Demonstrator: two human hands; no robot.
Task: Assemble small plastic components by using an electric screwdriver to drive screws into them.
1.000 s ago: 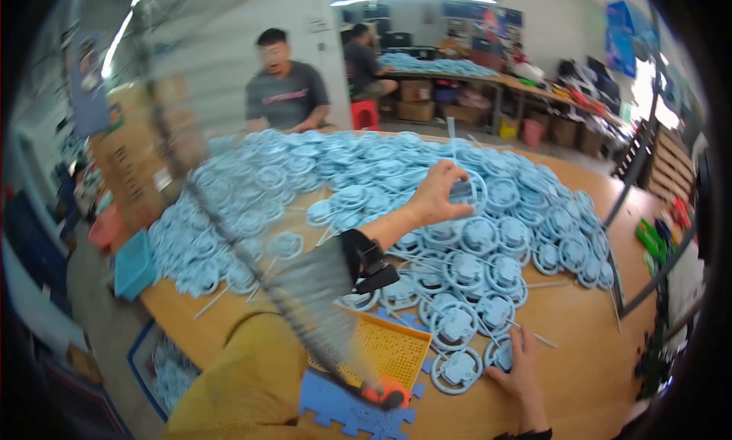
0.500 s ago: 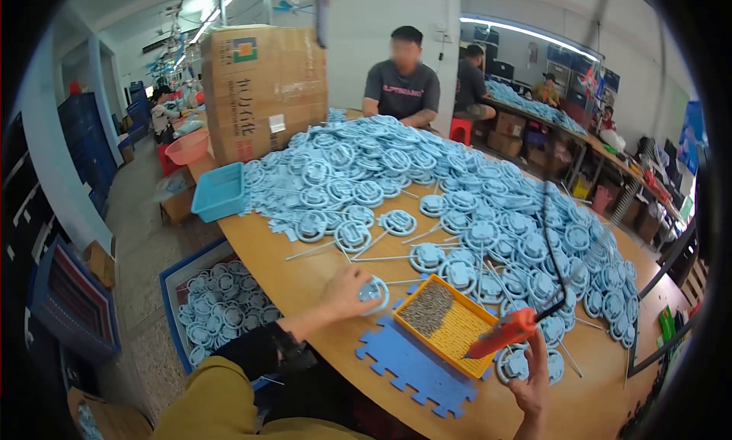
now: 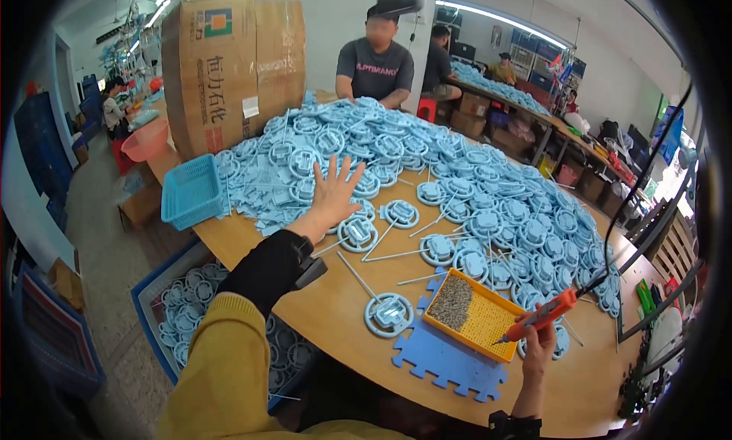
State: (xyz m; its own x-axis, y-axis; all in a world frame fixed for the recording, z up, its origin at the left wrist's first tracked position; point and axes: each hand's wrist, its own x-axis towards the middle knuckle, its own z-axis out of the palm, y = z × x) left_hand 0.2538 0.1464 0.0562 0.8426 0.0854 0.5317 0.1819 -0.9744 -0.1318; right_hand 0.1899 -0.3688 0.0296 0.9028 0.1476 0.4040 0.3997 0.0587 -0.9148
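Note:
My left hand (image 3: 333, 196), fingers spread wide, reaches over the near edge of a heap of light-blue round plastic parts (image 3: 389, 146); no part is gripped in it. One round plastic part (image 3: 389, 316) with a thin rod lies apart on the table, left of a yellow tray (image 3: 492, 322). Small metal screws (image 3: 451, 303) fill the tray's left side. In my right hand (image 3: 540, 342) is a red-orange electric screwdriver (image 3: 546, 316), its tip pointing down-left over the tray's right end. A blue foam mat (image 3: 446, 364) lies beneath the tray.
A blue basket (image 3: 191, 192) and a large cardboard box (image 3: 236, 74) stand at the table's left. Below the edge, a bin (image 3: 145, 291) holds more round parts. The screwdriver's black cord (image 3: 608, 249) rises at right. Across the table sits a person (image 3: 375, 66).
My left hand has let go of the round part, now lying on the table, and moved farther away, spreading open. My right hand has closed round the screwdriver. The view has shifted.

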